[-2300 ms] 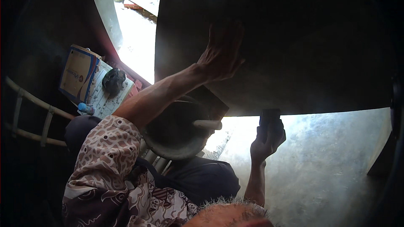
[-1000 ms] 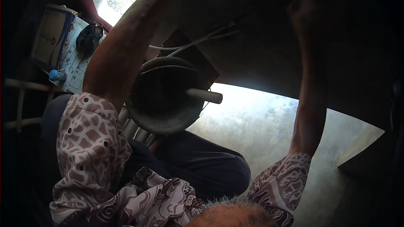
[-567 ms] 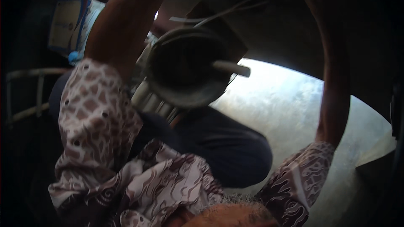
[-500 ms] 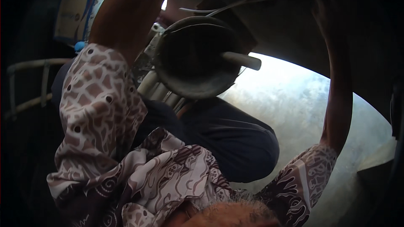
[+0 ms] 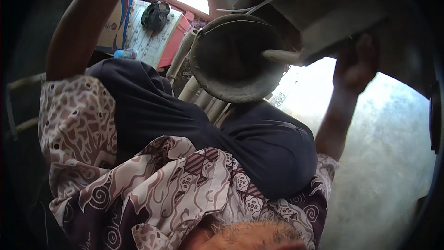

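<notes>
My right hand is raised at the upper right, its fingers bent against the end of a broad, flat grey tool. That tool looks like a wide blade with a dark lower edge; dimness hides its exact kind. Its pale, rounded handle points left over the rim of a dark round bowl. The bowl sits just beyond my knees, tilted so that its dark inside shows. My left arm reaches up past the top edge, so the left hand is out of the picture.
Bamboo poles run under the bowl. To the left are a cardboard box, a white surface with a black crumpled thing, and a blue-capped bottle. Pale strips lie behind the bowl. A smooth grey floor lies right.
My right hand has come down toward the bowl. The pale handle has shifted right, and the flat tool's dark edge now shows. My left arm has swung left, uncovering the white surface.
</notes>
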A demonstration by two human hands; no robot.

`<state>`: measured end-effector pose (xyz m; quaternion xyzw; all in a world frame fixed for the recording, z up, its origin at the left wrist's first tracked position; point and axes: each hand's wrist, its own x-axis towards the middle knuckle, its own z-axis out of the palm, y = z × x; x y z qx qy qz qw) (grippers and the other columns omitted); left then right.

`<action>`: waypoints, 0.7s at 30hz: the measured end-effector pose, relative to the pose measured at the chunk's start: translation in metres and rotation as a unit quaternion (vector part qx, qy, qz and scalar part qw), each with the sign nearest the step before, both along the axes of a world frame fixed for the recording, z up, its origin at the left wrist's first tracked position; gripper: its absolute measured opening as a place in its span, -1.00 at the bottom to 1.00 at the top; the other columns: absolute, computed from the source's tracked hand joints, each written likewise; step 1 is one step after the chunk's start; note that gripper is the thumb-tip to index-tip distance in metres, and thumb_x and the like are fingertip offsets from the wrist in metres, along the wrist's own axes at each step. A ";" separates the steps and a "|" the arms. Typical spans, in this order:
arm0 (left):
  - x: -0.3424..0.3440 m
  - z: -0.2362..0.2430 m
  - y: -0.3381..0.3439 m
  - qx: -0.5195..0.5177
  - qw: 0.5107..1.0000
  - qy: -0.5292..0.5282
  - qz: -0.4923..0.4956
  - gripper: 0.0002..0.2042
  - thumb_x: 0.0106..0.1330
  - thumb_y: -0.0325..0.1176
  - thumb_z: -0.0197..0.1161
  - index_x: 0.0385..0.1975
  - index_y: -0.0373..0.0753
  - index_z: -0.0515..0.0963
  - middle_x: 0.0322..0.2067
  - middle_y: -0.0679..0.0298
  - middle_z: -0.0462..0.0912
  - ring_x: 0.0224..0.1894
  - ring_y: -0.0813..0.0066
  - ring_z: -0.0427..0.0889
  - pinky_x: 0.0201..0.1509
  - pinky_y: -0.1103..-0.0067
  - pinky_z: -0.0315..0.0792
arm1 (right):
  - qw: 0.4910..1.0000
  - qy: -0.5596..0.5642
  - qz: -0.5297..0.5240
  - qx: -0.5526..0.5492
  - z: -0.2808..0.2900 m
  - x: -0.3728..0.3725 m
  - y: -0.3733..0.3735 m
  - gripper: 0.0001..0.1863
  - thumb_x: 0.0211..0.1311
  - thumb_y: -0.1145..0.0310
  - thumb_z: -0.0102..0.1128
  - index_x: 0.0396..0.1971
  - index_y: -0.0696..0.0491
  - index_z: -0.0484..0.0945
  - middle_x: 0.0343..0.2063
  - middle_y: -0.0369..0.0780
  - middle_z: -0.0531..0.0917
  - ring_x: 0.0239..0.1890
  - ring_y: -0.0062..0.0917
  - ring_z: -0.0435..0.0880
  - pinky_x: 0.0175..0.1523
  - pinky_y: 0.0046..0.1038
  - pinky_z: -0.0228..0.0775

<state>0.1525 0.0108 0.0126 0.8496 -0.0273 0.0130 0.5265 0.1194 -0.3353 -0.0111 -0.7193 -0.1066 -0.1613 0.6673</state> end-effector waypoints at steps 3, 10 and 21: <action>-0.020 0.000 -0.018 -0.209 0.960 0.115 -0.147 -0.63 0.24 -0.42 0.32 -0.01 -0.38 0.40 -0.11 0.05 0.55 -0.10 0.23 0.61 -0.18 0.36 0.64 | 0.954 0.127 0.166 0.217 0.001 -0.005 0.033 -0.81 0.38 0.37 0.08 -0.15 0.16 0.55 -0.40 -0.23 0.65 -0.36 -0.54 0.62 -0.30 -0.42 0.46; -0.040 -0.033 -0.050 -0.302 0.883 0.227 -0.278 -0.43 0.22 -0.25 0.38 0.20 -0.37 0.43 0.24 -0.19 0.35 0.26 0.03 0.45 0.20 0.14 0.47 | 0.886 0.234 0.275 0.290 -0.013 0.001 0.043 -0.51 0.47 0.20 -0.01 0.23 0.21 0.36 0.13 -0.08 0.54 0.22 -0.27 0.48 0.30 -0.23 0.30; -0.064 -0.027 -0.020 -0.198 0.942 0.225 -0.149 -0.63 0.34 -0.49 0.21 0.15 -0.37 0.46 0.03 0.08 0.60 0.04 0.27 0.65 0.09 0.42 0.63 | 0.891 0.226 0.213 -0.331 -0.030 -0.011 0.008 -0.58 0.30 0.05 0.24 0.00 0.03 0.60 -0.05 -0.11 0.64 0.04 -0.41 0.60 0.03 -0.24 0.50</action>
